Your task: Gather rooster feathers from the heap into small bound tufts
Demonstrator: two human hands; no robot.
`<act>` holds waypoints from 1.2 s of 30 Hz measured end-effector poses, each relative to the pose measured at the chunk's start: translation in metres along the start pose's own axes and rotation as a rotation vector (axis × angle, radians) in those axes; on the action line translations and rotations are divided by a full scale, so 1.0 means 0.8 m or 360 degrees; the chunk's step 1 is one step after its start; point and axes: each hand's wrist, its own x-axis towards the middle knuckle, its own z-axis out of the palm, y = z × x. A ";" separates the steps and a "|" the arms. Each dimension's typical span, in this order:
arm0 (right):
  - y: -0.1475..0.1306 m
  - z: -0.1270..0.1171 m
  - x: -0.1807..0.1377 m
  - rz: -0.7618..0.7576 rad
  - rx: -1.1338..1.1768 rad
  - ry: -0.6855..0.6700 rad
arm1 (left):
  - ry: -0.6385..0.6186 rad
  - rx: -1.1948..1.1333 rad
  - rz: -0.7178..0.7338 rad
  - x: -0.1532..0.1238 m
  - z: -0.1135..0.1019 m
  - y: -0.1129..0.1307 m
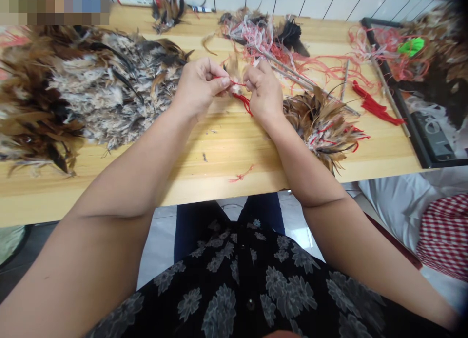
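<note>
Both hands meet above the wooden table, with a red string [238, 83] stretched between them. My left hand [201, 84] pinches it between thumb and forefinger. My right hand [265, 87] is curled, its fingertips closed at the string's other side. A small brown feather tuft [233, 69] shows between the hands, partly hidden by the fingers. More red strands [243, 103] hang below the left fingertips. Close to my right wrist lies a bunch of brown feathers [314, 123] with red ties. Left of my left hand spreads a large pile of grey and brown feathers [113, 84].
A heap of pink and white ribbon strips [256, 33] lies at the back beside thin rods [298, 77]. Red string bundles [376, 104] rest near a black-edged tray [417, 138] on the right. A loose red thread [242, 174] lies near the table's front edge.
</note>
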 end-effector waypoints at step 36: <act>0.000 -0.003 -0.010 -0.0220 0.0223 -0.0015 | -0.0218 -0.0280 -0.0178 -0.001 -0.013 0.009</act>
